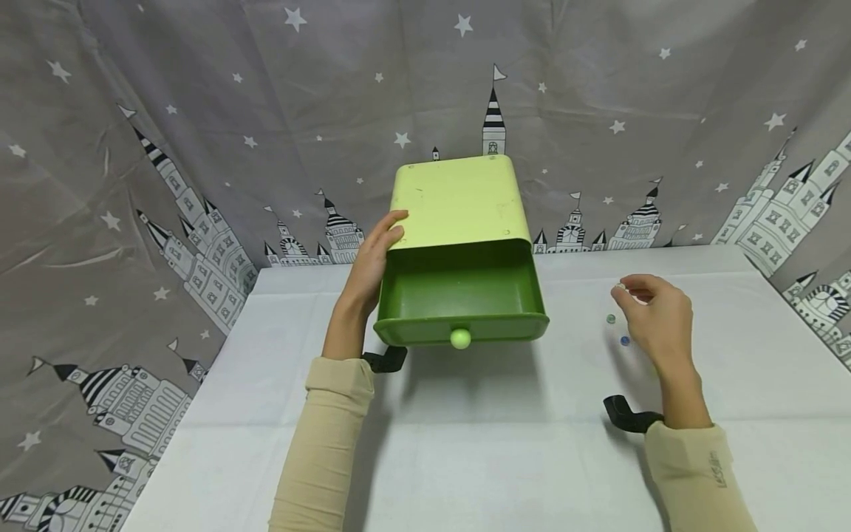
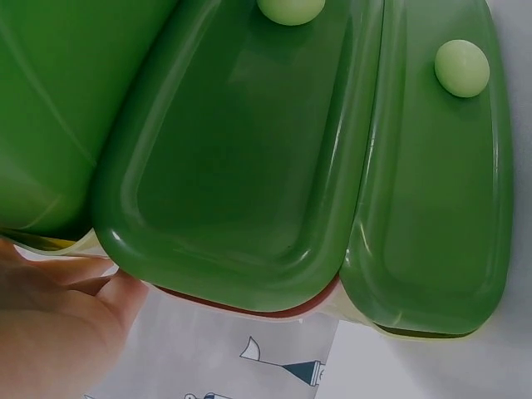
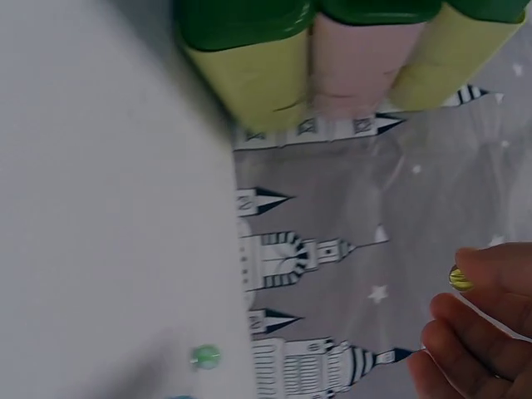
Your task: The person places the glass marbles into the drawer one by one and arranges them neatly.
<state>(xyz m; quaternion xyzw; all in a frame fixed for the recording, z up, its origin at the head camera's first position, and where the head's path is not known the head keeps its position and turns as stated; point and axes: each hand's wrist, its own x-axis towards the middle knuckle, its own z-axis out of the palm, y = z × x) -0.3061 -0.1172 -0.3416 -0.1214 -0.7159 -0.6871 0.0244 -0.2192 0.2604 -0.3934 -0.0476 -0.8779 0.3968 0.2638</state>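
Note:
A small drawer cabinet [image 1: 459, 199] has a yellow-green top casing, and its green top drawer [image 1: 459, 330] is pulled out with a bare inside. My left hand [image 1: 368, 273] rests against the cabinet's left side, fingertips over the top edge. The left wrist view shows the middle drawer [image 2: 233, 150] and bottom drawer [image 2: 432, 208] pushed in. Off to the cabinet's right, my right hand [image 1: 663, 318] pinches a clear marble with yellow in it [image 3: 459, 278] between thumb and fingers, above the table. Below it lie a green marble [image 1: 611, 319] and a blue marble [image 1: 625, 341].
White cloth covers the table [image 1: 492, 473]. Behind it hangs a grey curtain [image 1: 425, 81] printed with castles and stars. A pink casing [image 3: 362, 62] sits between the cabinet's yellow-green ones. Black wrist mounts [image 1: 628, 415] stick out beside both wrists.

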